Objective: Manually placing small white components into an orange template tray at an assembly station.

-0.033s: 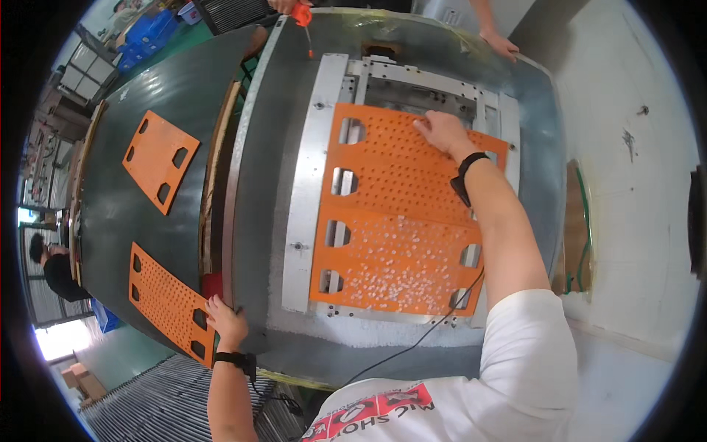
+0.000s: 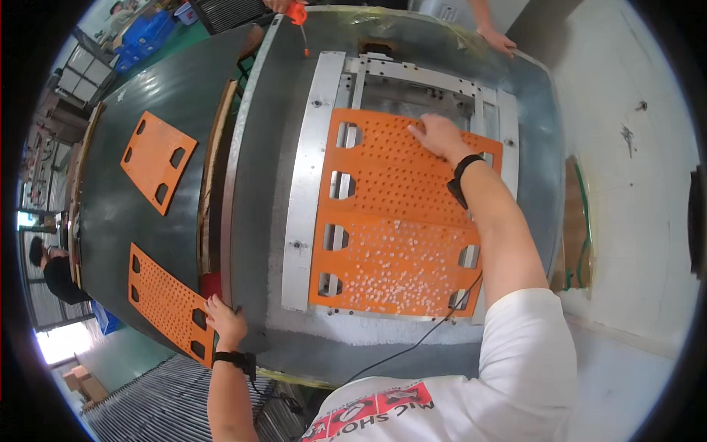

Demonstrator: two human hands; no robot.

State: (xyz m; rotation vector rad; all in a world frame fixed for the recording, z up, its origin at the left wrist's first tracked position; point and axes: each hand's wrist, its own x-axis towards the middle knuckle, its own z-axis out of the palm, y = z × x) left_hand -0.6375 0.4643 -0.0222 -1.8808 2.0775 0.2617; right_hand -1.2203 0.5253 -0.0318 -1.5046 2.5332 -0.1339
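Two orange perforated panels lie edge to edge on a metal frame (image 2: 303, 184). Many small whitish pieces are scattered over the near panel (image 2: 335, 300); rows of bare holes fill the far panel (image 2: 398, 169). At the far panel's far edge, my right hand (image 2: 442, 140) has bent fingers closed on that edge, its fingertips partly hidden. My left hand (image 2: 227, 325) rests its outstretched fingers at the right end of another perforated orange panel (image 2: 163, 291) on the dark green table. A smaller orange panel (image 2: 158, 158) lies farther back there.
A wooden-edged gap (image 2: 213, 199) separates the green table (image 2: 103, 191) from the grey worktop (image 2: 258, 147). A black cable (image 2: 401, 355) crosses the near side. At the far edge, another person's hand holds an orange-handled screwdriver (image 2: 297, 15); a different hand (image 2: 499, 43) rests on the rim.
The far panel has slid slightly toward me and to the left along with my right hand. My left hand stays put. The screwdriver has shifted a little left.
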